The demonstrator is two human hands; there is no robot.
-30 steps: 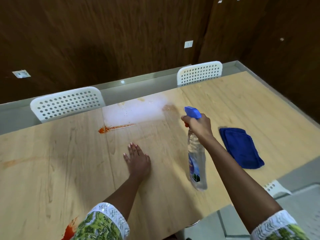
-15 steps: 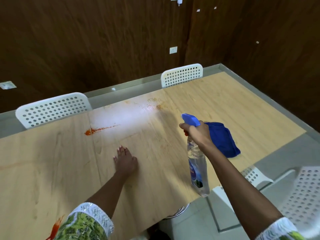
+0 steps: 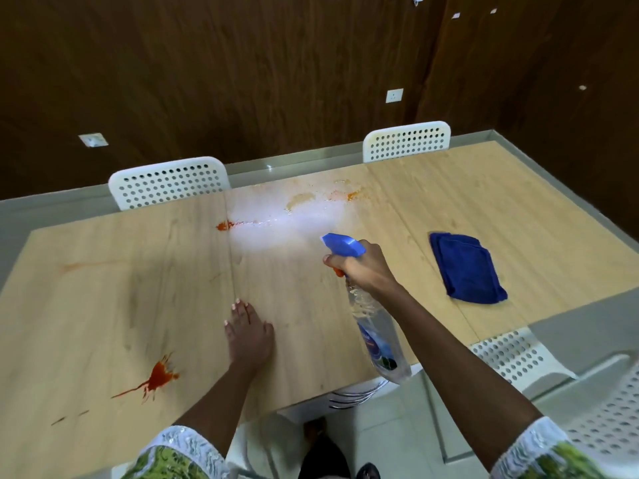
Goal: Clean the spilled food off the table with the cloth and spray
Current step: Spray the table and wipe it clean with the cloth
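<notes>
Above the table (image 3: 432,209), right hand (image 3: 366,267) gripping spray bottle (image 3: 377,337), perhaps squeezing trigger; left hand (image 3: 249,337) flat, fingers straight; cloth (image 3: 466,267) nearby.

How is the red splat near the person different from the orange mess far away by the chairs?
The near red splat is one dark, thick blob with thin streaks shooting out; the far orange mess is pale, thin and smeared into patches. The splat lies on dull table; the far mess sits by a shiny whitish patch. The splat is near the left hand; the mess is beyond the spray bottle. Both are unwiped food stains.
</notes>
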